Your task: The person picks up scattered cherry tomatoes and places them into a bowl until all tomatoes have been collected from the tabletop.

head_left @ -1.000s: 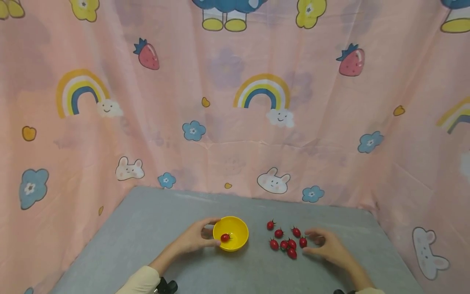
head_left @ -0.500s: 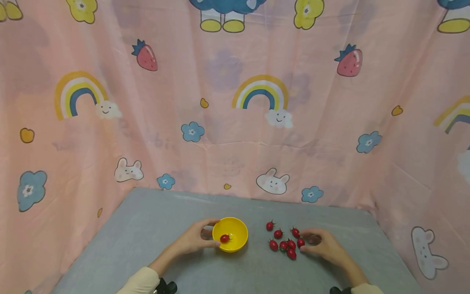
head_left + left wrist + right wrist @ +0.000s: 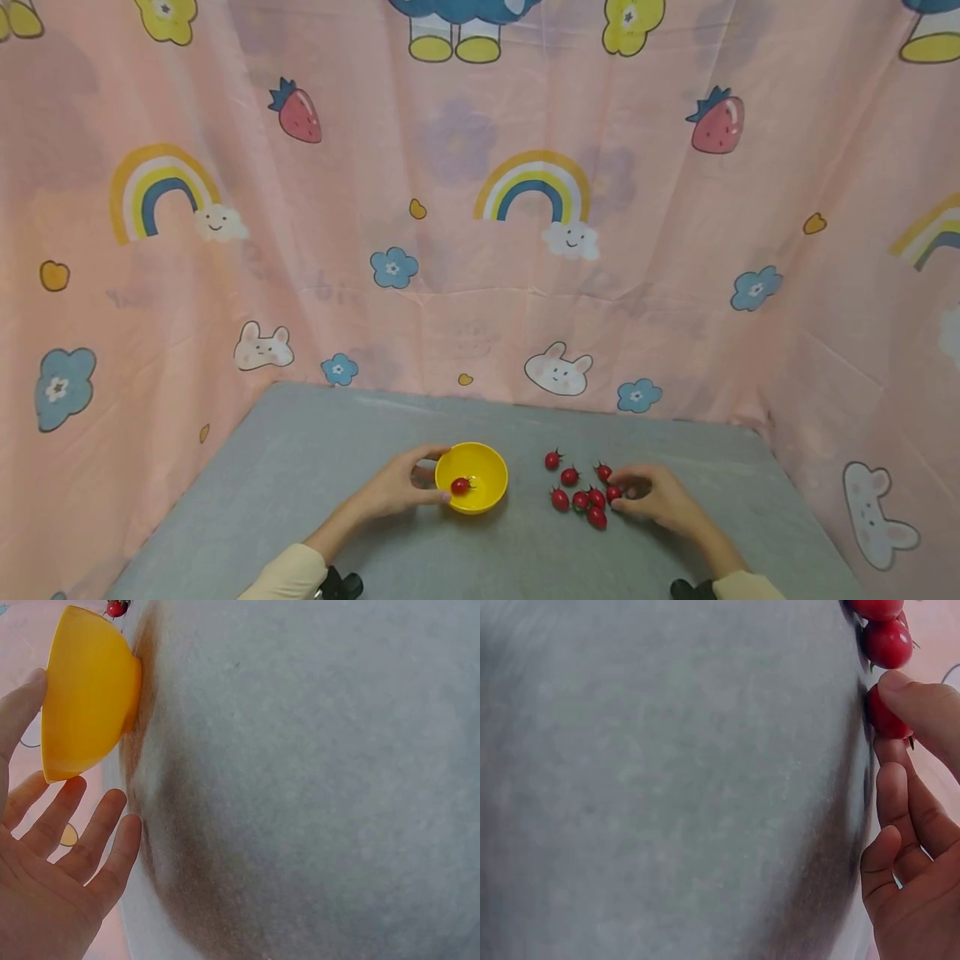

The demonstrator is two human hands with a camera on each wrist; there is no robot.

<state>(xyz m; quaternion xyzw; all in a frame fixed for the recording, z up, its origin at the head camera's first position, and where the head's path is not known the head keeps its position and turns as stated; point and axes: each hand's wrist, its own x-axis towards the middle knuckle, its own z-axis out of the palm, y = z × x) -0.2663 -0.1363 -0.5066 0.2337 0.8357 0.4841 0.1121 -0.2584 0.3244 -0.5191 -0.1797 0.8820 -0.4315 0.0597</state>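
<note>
My left hand (image 3: 396, 485) holds the near side of a small yellow bowl (image 3: 491, 482), thumb at one part of the rim and fingers at another. In the left wrist view the bowl (image 3: 86, 697) stands on the table with the fingertips against its wall. One cherry tomato (image 3: 460, 486) with a green stem lies inside the bowl. To the right, my right hand (image 3: 663, 500) pinches a cherry tomato (image 3: 885, 714) between thumb and finger, at the right edge of a loose group. Its other fingers are slightly bent beside it.
Several more cherry tomatoes (image 3: 560, 499) lie between the bowl and my right hand, some touching. The grey table (image 3: 337, 433) ends at a pink patterned curtain (image 3: 465, 317) at the back and sides.
My right hand has moved left to the rightmost tomato and closed its thumb and finger on it, shifting it slightly left. My left hand and the bowl have stayed put.
</note>
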